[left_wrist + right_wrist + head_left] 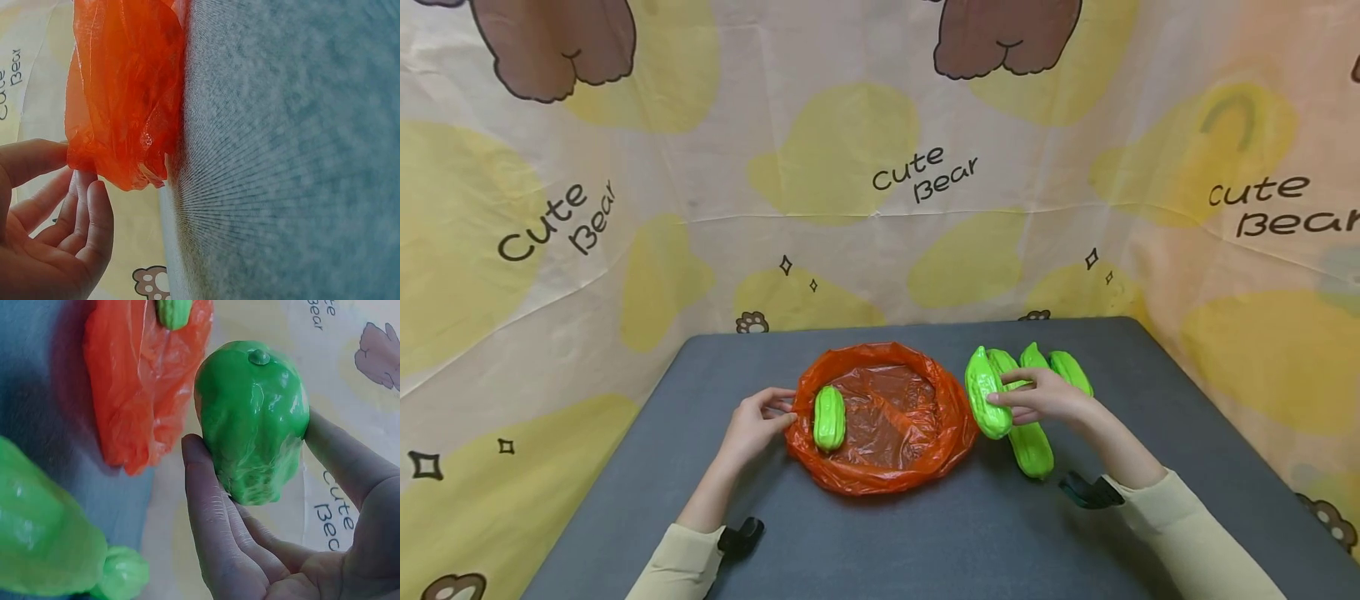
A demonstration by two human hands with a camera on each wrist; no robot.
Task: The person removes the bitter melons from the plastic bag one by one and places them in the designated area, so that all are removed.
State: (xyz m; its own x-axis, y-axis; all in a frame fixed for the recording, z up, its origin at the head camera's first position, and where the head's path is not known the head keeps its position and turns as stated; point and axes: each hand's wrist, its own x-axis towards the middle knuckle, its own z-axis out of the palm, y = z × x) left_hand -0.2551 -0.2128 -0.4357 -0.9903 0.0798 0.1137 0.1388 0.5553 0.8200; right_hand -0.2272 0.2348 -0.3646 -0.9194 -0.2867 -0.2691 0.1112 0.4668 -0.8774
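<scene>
An orange-red plastic bag (880, 483) lies spread with its rolled rim facing up. One glossy green bitter melon (830, 418) rests inside at its left. My left hand (758, 429) pinches the bag's left rim between thumb and finger; the left wrist view shows the bag's edge (125, 112) there. At the bag's right side, my right hand (1037, 395) holds another bitter melon (988, 392) off the table, thumb on one side and fingers on the other. The right wrist view shows that melon (253, 419) end-on.
Beside and behind the right hand lie several more bitter melons, one nearer melon (1032, 452) and one at the far right (1070, 372). They rest on a dark grey table (880, 550). A printed cloth (850, 250) hangs behind and at both sides.
</scene>
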